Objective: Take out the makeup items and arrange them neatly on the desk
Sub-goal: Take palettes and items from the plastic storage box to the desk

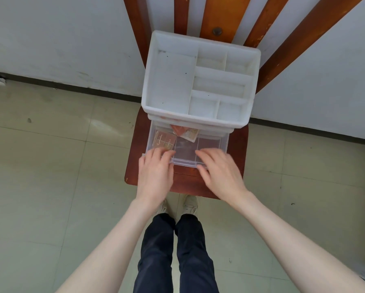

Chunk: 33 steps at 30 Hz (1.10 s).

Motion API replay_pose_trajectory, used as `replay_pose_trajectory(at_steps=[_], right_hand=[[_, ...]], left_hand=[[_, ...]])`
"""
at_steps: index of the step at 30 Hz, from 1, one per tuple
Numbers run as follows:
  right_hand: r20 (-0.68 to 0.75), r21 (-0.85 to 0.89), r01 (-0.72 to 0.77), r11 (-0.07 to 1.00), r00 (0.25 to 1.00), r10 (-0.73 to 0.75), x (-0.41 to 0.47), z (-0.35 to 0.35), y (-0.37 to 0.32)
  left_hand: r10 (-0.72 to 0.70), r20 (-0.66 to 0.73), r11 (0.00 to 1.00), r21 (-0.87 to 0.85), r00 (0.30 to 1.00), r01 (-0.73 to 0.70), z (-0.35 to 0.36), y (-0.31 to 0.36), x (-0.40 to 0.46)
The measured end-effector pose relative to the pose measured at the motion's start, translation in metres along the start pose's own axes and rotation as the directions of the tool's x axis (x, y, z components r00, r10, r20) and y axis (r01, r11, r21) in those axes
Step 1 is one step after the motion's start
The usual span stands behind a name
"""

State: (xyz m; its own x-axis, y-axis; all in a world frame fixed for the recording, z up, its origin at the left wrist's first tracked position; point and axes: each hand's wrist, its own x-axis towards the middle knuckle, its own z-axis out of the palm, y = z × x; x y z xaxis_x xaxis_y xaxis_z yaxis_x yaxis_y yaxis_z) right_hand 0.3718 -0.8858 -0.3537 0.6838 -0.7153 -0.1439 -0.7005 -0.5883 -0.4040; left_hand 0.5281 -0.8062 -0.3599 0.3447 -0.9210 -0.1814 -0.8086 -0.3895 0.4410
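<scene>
- Where the pale tiled floor meets a white wall along a dark baseboard, a reddish-brown wooden chair stands with its slatted back against the wall; the seat is the work surface.
- White plastic organizer sits on the seat, filling most of it. Top tray is split into one large compartment on the left and several smaller ones on the right.
- Clear drawer at the organizer's base is pulled out toward the person, its front edge close to the seat's front edge. A strip of bare seat shows below the drawer front and narrow strips on either side.
- Open floor lies left and right of the chair. The person's dark trousers and light shoes stand just in front of the seat.
- Makeup items lie in the drawer's back-left part: a brown eyeshadow palette with gold lettering at left, an orange-red item and a pale compact partly tucked under the organizer body.
- Left hand rests on the drawer's front left corner, fingers fairly straight and reaching over the rim, fingertips just beside the palette; contact with it cannot be told.
- Right hand rests on the drawer's front right, fingers extended over the rim, thumb below the front lip; gripping nothing visible. Both hands are slightly blurred.
</scene>
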Motion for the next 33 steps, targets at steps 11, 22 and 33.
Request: replay_pose_trajectory(at_steps=[11,22,33], right_hand=[[0.086,-0.091,-0.114,0.989,0.989,0.122,-0.016,0.036,0.007],[0.303,0.471,-0.572,0.672,0.820,0.485,0.025,0.039,0.003],[0.587,0.790,-0.541,-0.290,0.530,0.611,0.065,0.040,0.000]], left_hand=[[0.066,0.179,0.978,0.182,0.982,-0.099,0.016,-0.021,-0.001],[0.091,0.224,0.992,-0.109,0.970,-0.068,0.018,-0.026,0.039],[-0.098,0.309,0.992,-0.041,0.946,0.117,0.044,-0.011,0.061]])
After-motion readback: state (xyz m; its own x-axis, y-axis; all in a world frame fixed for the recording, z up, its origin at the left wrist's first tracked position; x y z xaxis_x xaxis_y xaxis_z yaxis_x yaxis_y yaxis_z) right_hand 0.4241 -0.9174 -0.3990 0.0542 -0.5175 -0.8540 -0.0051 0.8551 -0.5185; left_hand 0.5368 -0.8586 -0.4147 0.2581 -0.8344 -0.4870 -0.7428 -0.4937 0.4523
